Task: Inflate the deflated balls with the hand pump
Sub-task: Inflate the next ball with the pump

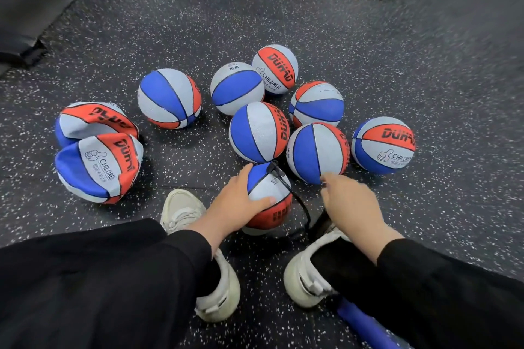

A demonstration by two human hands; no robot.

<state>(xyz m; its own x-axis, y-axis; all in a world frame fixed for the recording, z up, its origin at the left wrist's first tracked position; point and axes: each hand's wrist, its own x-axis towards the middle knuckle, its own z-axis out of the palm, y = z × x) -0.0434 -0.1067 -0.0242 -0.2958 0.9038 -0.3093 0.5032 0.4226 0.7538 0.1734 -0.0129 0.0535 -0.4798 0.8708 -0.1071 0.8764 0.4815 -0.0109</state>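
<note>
On black, white-speckled rubber gym flooring point(368, 45), the left hand point(235, 201) cups a red-white-blue rubber ball point(269, 207); the right hand point(354, 204) hovers loosely curled, empty.

Illumination is even and moderately bright, apparently from overhead; each ball point(258, 131) casts only a soft, short shadow on the speckled floor point(198, 22). No strong glare is present. The centre is reasonably sharp (printed lettering is legible). The floor speckles smear into streaks toward the upper and right edges. Wide-angle distortion bends the frame borders. The right hand point(353, 201) shows slight motion blur.
</note>
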